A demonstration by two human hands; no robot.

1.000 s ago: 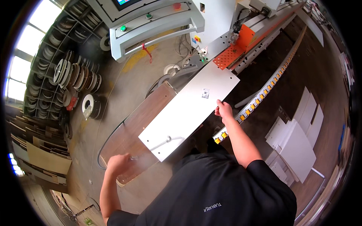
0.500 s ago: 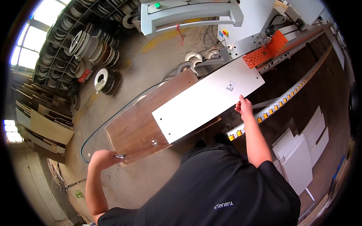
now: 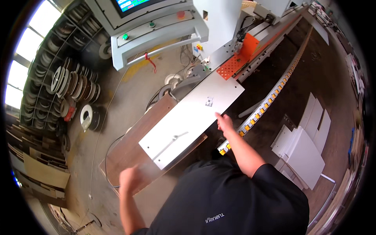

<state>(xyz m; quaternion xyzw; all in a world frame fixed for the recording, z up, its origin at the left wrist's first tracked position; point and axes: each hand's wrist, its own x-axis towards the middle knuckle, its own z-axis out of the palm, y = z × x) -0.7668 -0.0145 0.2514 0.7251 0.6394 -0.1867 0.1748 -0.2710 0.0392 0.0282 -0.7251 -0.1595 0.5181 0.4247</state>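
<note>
A long white panel (image 3: 192,113) with small dark holes near its ends and a printed label lies slantwise across a brown wood-grain board (image 3: 133,152). My right hand (image 3: 225,123) is closed at the panel's near edge, its thumb on the edge and the other fingers curled. Over the near left end of the brown board, my left hand (image 3: 131,180) is curled and smeared by motion. It grips what looks like an air blow gun, mostly hidden by blur, with a dark hose (image 3: 107,166) looping beside it. A grey streak crosses the panel's left part.
Beyond the panel's far end stands a machine with an orange perforated plate (image 3: 233,66) and a control console (image 3: 156,33). A curved rail with yellow rollers (image 3: 266,105) runs along the right. White panels (image 3: 303,156) are stacked at right; edging rolls (image 3: 74,86) fill racks at left.
My left hand has swung right and inward with the tool. The view has turned, so the panel and machine appear farther left. My right hand stays at the panel's near edge.
</note>
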